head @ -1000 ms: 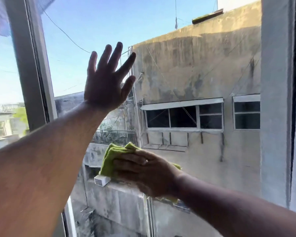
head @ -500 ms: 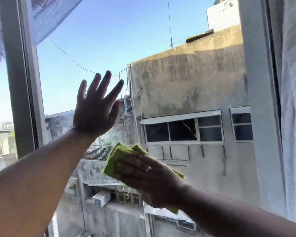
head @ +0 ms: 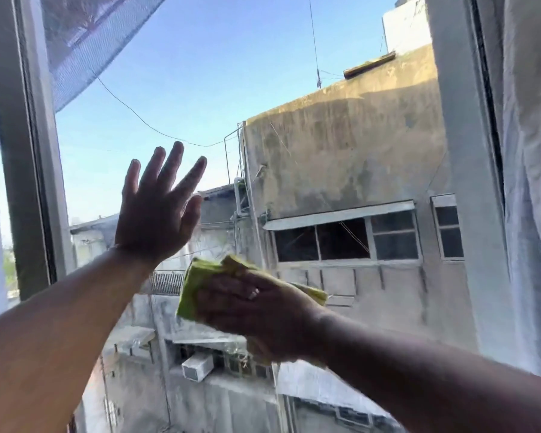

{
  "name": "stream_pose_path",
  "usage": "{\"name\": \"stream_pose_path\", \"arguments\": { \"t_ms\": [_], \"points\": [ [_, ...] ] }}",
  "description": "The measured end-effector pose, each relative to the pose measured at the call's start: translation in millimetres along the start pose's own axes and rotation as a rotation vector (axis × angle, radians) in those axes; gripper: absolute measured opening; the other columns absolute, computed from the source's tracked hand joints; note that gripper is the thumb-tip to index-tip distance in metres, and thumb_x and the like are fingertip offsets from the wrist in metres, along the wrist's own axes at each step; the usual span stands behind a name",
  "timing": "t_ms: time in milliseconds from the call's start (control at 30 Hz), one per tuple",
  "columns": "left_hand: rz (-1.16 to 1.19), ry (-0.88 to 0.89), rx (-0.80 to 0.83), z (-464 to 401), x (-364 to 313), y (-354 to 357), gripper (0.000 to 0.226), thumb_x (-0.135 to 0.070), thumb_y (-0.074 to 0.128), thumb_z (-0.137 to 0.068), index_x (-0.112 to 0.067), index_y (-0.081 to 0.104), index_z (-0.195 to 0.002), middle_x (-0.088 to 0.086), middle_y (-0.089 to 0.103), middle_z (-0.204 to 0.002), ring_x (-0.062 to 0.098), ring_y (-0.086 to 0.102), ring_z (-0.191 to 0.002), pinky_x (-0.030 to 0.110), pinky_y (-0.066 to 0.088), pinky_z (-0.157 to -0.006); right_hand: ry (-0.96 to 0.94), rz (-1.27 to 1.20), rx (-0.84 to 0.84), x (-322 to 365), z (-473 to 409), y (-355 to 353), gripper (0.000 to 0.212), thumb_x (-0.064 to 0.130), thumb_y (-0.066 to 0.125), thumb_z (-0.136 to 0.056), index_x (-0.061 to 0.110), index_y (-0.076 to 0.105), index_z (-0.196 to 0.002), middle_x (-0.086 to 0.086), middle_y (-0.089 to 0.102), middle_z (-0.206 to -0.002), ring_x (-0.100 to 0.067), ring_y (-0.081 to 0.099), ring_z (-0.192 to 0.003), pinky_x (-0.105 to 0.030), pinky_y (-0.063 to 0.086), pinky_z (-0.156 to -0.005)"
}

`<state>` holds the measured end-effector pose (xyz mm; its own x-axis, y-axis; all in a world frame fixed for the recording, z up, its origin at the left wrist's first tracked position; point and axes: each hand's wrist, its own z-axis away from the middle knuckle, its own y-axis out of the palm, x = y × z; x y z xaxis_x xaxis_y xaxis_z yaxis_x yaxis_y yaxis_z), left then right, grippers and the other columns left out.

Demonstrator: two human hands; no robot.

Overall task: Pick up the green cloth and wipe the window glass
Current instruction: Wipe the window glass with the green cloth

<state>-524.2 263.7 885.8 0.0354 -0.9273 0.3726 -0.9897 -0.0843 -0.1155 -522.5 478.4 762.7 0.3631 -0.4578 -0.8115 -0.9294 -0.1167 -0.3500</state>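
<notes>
The window glass (head: 200, 89) fills the middle of the view, with sky and a stained concrete building behind it. My right hand (head: 256, 310) presses the folded green cloth (head: 197, 282) flat against the lower middle of the pane. The cloth sticks out past my fingers on the left and at the right edge. My left hand (head: 156, 210) rests flat on the glass above and to the left of the cloth, fingers spread, holding nothing.
A grey window frame post (head: 28, 151) stands at the left, with a blue mesh net (head: 85, 42) hanging at the top left. A white curtain (head: 531, 182) hangs along the right side beside another frame post (head: 453, 120).
The view has tilted upward, so both hands sit lower in the frame. The right hand with the cloth has shifted a little to the right on the glass; the left hand stays flat.
</notes>
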Motion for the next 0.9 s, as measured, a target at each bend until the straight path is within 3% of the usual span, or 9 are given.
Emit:
{"name": "stream_pose_path", "arguments": {
  "t_ms": [67,167,267,333,367,467,600,800,900],
  "points": [
    [0.01,-0.003,0.008,0,0,1,0.057,-0.037,0.035,-0.101,-0.026,0.031,-0.157,0.014,0.023,-0.167,0.037,0.025,-0.152,0.059,0.019,-0.12,-0.094,0.059,-0.051,-33,28,-3,0.077,0.025,0.049,-0.08,0.029,0.028,-0.154,0.001,0.026,-0.162,-0.021,0.017,-0.152,-0.044,0.007,-0.126],
    [0.003,-0.016,0.006,1,0,1,0.057,-0.039,0.034,-0.102,-0.027,0.031,-0.157,0.012,0.022,-0.167,0.036,0.024,-0.153,0.057,0.018,-0.121,0.372,-0.03,-0.298,-121,64,-38,0.076,0.009,0.056,-0.079,0.029,0.035,-0.149,0.006,0.051,-0.146,-0.016,0.041,-0.139,-0.032,0.026,-0.121],
    [0.01,-0.011,0.006,0,0,2,0.056,-0.04,0.032,-0.102,-0.027,0.031,-0.157,0.012,0.022,-0.167,0.035,0.022,-0.154,0.057,0.017,-0.122,0.92,-0.15,-0.308,-200,88,-62,0.034,0.022,0.046,-0.1,0.053,0.056,-0.109,0.01,0.074,-0.078,-0.014,0.068,-0.064,-0.036,0.057,-0.06],
    [0.03,-0.016,0.005,0,1,0,0.055,-0.04,0.031,-0.103,-0.028,0.031,-0.157,0.012,0.022,-0.167,0.035,0.022,-0.154,0.057,0.017,-0.122,1.114,-0.244,-0.178,-219,104,-62,0.024,0.059,0.036,-0.098,0.057,0.055,-0.111,-0.003,0.072,-0.114,-0.034,0.068,-0.095,-0.054,0.057,-0.081],
    [0.041,-0.016,0.009,0,1,0,0.055,-0.04,0.031,-0.103,-0.028,0.031,-0.157,0.012,0.021,-0.167,0.035,0.021,-0.154,0.057,0.016,-0.122,1.207,-0.154,-0.216,-223,98,-59,0.047,0.069,0.028,-0.094,0.047,0.053,-0.129,-0.008,0.058,-0.14,-0.036,0.057,-0.122,-0.058,0.049,-0.1],
    [0.079,-0.014,0.027,-1,2,1,0.055,-0.04,0.03,-0.103,-0.029,0.031,-0.157,0.012,0.021,-0.167,0.037,0.019,-0.154,0.059,0.014,-0.122,0.919,0.022,-0.252,-147,52,-23,0.071,0.028,0.041,-0.085,0.031,0.026,-0.155,-0.001,0.021,-0.164,-0.029,0.019,-0.152,-0.05,0.024,-0.121],
    [0.054,-0.001,0.073,-2,1,-3,0.054,-0.039,0.029,-0.104,-0.029,0.03,-0.157,0.013,0.021,-0.167,0.04,0.019,-0.153,0.065,0.014,-0.119,-0.048,0.036,0.101,46,11,14,0.078,0.037,0.055,-0.075,0.027,0.037,-0.15,-0.002,0.03,-0.162,-0.027,0.016,-0.152,-0.053,0.001,-0.125],
    [0.206,-0.078,0.2,30,-22,-42,0.052,-0.038,0.038,-0.101,-0.014,0.043,-0.147,0.014,0.038,-0.16,0.037,0.031,-0.148,0.061,0.023,-0.118,-0.128,-0.187,0.011,57,17,27,0.067,0.028,0.054,-0.082,0.025,0.044,-0.148,-0.003,0.035,-0.16,-0.023,0.021,-0.151,-0.045,0.019,-0.123],
    [0.205,-0.101,0.163,101,-41,-56,0.055,-0.049,0.033,-0.099,-0.007,0.061,-0.12,0.016,0.064,-0.119,0.032,0.06,-0.107,0.043,0.041,-0.09,0.012,-0.18,-0.124,46,28,33,0.056,0.033,0.058,-0.093,0.027,0.044,-0.147,-0.007,0.037,-0.158,-0.029,0.029,-0.148,-0.048,0.022,-0.122]
  ]
}}
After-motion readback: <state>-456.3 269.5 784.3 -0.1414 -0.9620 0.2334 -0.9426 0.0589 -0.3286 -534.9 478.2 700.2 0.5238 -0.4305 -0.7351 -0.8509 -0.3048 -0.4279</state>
